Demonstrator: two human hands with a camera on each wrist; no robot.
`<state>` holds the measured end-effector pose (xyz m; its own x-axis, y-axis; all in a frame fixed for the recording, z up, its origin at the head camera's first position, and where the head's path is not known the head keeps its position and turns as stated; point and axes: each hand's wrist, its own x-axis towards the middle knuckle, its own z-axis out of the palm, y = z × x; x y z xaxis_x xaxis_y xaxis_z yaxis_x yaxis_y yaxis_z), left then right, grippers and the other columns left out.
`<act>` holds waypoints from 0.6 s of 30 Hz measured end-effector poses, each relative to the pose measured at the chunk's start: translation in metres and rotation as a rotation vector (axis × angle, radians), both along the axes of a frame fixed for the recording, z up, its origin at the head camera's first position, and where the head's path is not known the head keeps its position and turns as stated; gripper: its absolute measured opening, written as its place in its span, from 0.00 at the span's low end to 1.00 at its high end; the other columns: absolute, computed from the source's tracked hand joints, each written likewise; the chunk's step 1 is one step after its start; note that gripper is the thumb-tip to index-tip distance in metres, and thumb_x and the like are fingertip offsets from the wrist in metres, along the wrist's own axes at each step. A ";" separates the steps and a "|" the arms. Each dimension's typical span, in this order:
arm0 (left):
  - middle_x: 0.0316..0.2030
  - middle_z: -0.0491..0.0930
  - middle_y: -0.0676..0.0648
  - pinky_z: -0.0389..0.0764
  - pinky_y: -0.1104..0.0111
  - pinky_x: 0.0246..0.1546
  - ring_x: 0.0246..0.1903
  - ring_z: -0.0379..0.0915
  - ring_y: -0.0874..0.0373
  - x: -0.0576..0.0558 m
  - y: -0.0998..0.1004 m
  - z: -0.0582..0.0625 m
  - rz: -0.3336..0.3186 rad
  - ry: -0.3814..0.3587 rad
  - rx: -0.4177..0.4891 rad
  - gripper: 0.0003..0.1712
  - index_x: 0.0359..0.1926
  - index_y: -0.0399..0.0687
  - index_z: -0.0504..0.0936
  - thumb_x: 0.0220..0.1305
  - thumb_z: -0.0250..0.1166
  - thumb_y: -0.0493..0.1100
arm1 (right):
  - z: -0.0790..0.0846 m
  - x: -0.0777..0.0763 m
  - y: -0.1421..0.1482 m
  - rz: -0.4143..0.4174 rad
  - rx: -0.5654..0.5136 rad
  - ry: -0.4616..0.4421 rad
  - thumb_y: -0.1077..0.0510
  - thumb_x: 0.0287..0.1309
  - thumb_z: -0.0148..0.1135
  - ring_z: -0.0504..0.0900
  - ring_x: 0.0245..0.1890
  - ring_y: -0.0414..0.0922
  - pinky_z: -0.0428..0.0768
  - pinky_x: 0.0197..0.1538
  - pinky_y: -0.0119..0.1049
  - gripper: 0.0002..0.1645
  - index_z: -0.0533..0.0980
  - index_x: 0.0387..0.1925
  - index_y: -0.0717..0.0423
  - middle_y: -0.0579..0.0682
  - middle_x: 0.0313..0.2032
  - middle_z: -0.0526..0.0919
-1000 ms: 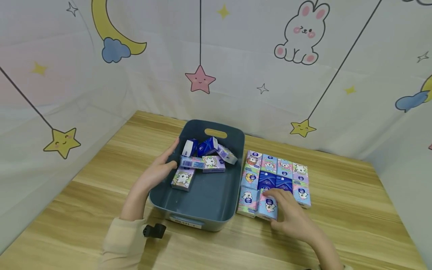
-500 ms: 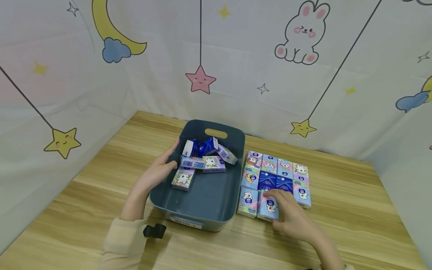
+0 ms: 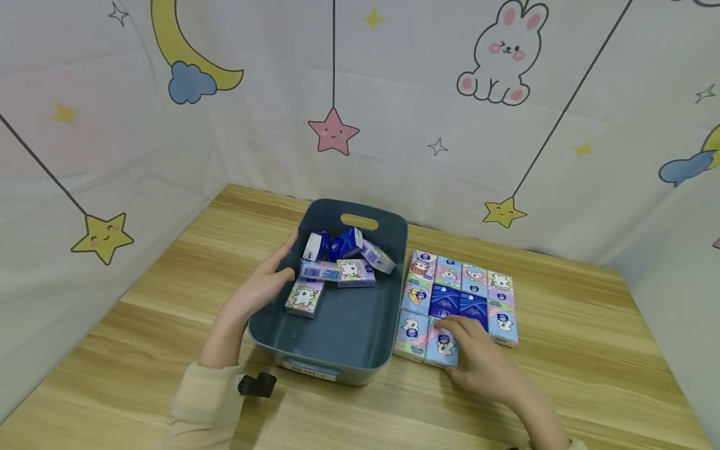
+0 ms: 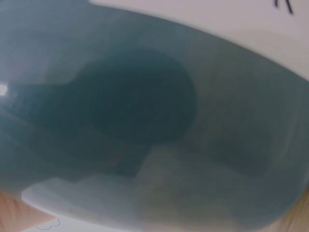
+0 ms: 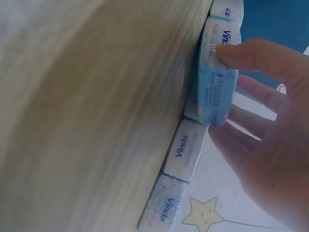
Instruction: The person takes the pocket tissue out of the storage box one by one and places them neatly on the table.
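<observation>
My left hand (image 3: 261, 284) holds the left side of a blue-grey plastic bin (image 3: 343, 325), its thumb over the rim and its fingers along the outside. In the left wrist view the bin's smooth wall (image 4: 231, 121) fills the picture. My right hand (image 3: 484, 359) pinches a light blue and pink tissue pack (image 3: 441, 347); the right wrist view has the thumb on the end of this Vinda pack (image 5: 215, 92) and the other fingers behind it. To its left lies a similar tissue pack (image 3: 412, 334), side by side with it in the front row.
Behind the held pack, more tissue packs (image 3: 472, 281) lie in close rows, two of them dark blue. Several loose packs (image 3: 355, 272) are jumbled at the back and left of the bin. A white printed curtain (image 3: 405, 175) stands behind the wooden table (image 3: 585, 337).
My right hand has shifted slightly left with the front-row pack, which now sits straighter against its left neighbour. The left hand and the bin stay in place.
</observation>
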<state>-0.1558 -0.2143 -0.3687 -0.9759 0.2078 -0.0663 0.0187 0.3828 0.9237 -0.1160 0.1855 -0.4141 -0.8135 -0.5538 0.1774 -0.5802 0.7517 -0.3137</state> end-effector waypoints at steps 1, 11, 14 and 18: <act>0.77 0.32 0.47 0.37 0.38 0.71 0.76 0.25 0.43 0.000 0.000 0.000 0.000 0.001 0.000 0.42 0.76 0.63 0.36 0.68 0.42 0.35 | 0.000 0.000 0.000 -0.002 0.005 -0.001 0.62 0.34 0.76 0.71 0.60 0.52 0.73 0.62 0.52 0.46 0.70 0.61 0.50 0.52 0.59 0.74; 0.77 0.33 0.47 0.37 0.38 0.71 0.76 0.25 0.43 0.000 0.000 0.000 0.005 0.003 -0.011 0.42 0.76 0.63 0.37 0.68 0.43 0.35 | 0.001 0.001 -0.002 -0.008 0.024 -0.023 0.62 0.38 0.76 0.69 0.62 0.53 0.72 0.63 0.53 0.45 0.69 0.62 0.49 0.51 0.60 0.72; 0.77 0.33 0.47 0.37 0.38 0.71 0.76 0.25 0.43 0.000 0.000 0.000 0.005 0.003 -0.012 0.42 0.76 0.63 0.37 0.67 0.43 0.35 | 0.001 0.001 -0.002 -0.009 0.028 -0.035 0.61 0.39 0.75 0.69 0.63 0.53 0.72 0.64 0.53 0.42 0.70 0.61 0.49 0.51 0.61 0.72; 0.77 0.33 0.48 0.37 0.38 0.71 0.76 0.25 0.43 0.000 0.000 0.000 0.002 0.002 -0.014 0.41 0.76 0.62 0.36 0.68 0.42 0.35 | 0.001 0.001 -0.002 -0.009 0.034 -0.041 0.61 0.40 0.75 0.69 0.63 0.55 0.72 0.63 0.54 0.39 0.72 0.58 0.49 0.54 0.61 0.71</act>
<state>-0.1558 -0.2147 -0.3689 -0.9764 0.2050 -0.0673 0.0197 0.3953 0.9183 -0.1150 0.1831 -0.4132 -0.8244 -0.5520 0.1254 -0.5609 0.7671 -0.3112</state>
